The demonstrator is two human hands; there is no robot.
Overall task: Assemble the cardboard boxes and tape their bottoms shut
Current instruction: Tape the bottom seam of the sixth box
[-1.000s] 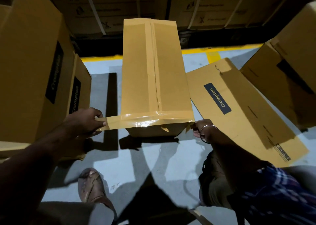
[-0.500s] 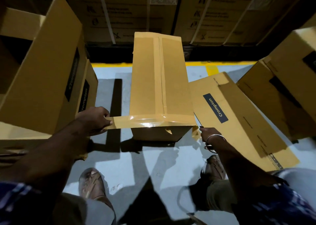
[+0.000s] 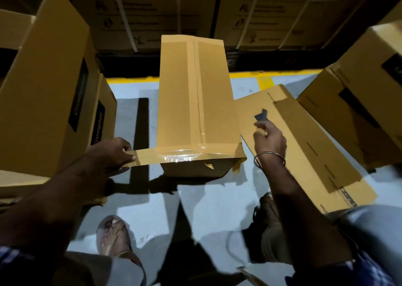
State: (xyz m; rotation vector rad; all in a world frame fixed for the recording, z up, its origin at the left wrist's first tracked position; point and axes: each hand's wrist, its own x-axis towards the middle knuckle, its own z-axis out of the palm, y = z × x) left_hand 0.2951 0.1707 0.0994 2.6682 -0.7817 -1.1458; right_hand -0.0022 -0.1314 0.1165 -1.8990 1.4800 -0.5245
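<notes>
Box (image 3: 195, 103) stands on the grey floor (image 3: 208, 203), straight ahead between the two hands, taped bottom facing up. One strip runs lengthwise along the centre seam. A second strip, the cross tape (image 3: 174, 155), lies over the near edge of that face.

Left hand (image 3: 108, 155): thumb and fingers pinch the free left end of the cross tape, which spans taut from the fingertips to the box's near left corner. Tape is stuck on the box but not yet down on the left side wall.

Right hand (image 3: 269, 138): half a second ago it was low at the box's near right corner, at the tape end there. Now it is lifted up and away to the right, above the flat box (image 3: 304, 146) lying beside the taped one. Fingers loosely curled; whether they hold anything small I cannot tell. The right tail of tape hangs folded over the near right corner, apart from those fingers.

Judgement: right end is finished or let go; the left tail needs to be pressed down to close this bottom.

Surroundings: assembled cartons (image 3: 50, 85) just left of the left hand, more cartons (image 3: 359, 103) beyond the right fingers, strapped stock (image 3: 195, 9) behind a yellow floor line (image 3: 250, 75).
</notes>
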